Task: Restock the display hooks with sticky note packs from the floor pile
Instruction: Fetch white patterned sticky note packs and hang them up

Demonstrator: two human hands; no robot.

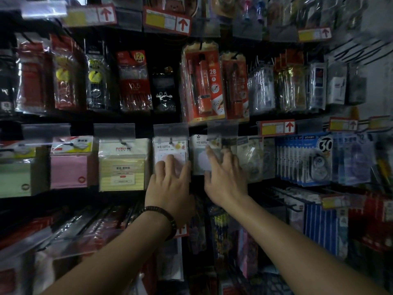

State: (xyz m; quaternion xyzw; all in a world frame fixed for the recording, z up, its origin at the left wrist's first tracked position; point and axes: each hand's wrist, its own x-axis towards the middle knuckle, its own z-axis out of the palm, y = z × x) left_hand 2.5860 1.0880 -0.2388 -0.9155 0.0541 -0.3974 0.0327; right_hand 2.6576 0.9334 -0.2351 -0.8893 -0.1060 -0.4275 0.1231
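Pink sticky note pack [171,155] hangs from a hook [170,141] in the middle row of the display rack [131,118], near the row's centre. Left hand [170,188] lies flat against the lower half of this pack. Its fingers [170,161] are straight and spread, pressing the front face without curling round it. A dark bead bracelet [162,216] sits on the left wrist.

White sticky note pack [201,154] hangs just beside the pink one, on its right. Right hand [225,179] rests against it with fingers extended and relaxed. The index finger [209,151] points up to the pack's printed header, and the thumb lies near the pack's lower edge.

Left of the pink pack, in the same row, hang a yellow lined note pad [122,167] and then a plain pink pad [69,167]. Blue correction tape packs [308,158] hang toward the row's right end. Pen packs [134,81] fill the row above. A red-arrow price tag [277,127] is clipped above the right section.
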